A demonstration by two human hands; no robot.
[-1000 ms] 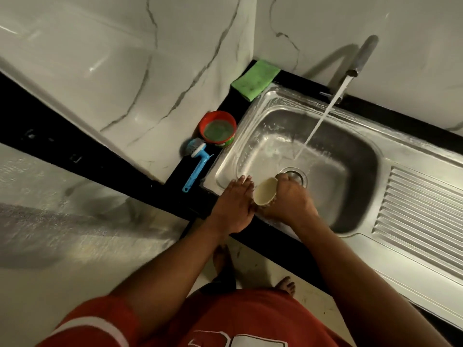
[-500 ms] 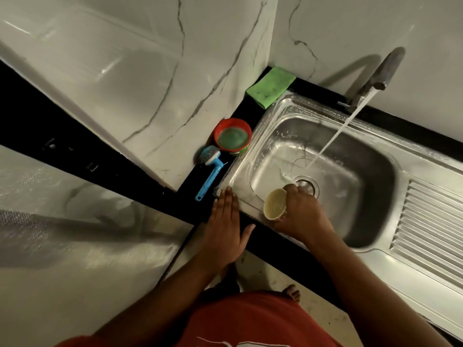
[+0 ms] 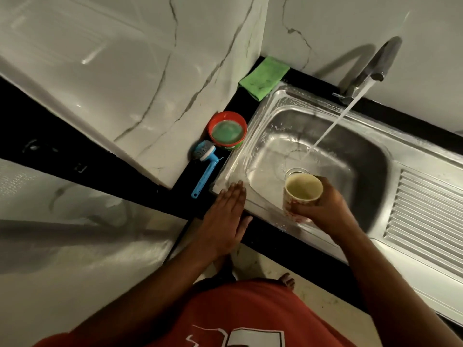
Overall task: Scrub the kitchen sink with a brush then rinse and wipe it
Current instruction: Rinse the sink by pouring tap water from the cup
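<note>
Clasping a cup point(image 3: 292, 205) (print unreadable), right hand point(image 3: 328, 210); left hand point(image 3: 223, 221) flat on sink point(image 3: 261, 207).

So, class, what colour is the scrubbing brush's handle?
The brush handle is light blue; head view.

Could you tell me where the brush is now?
In the head view, the brush lies on the counter left of the sink, beside the red tub.

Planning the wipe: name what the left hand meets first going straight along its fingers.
Probably the green cloth at the far corner: the left hand points along the sink's left rim, just clearing the red tub. Depth is unclear.
</note>
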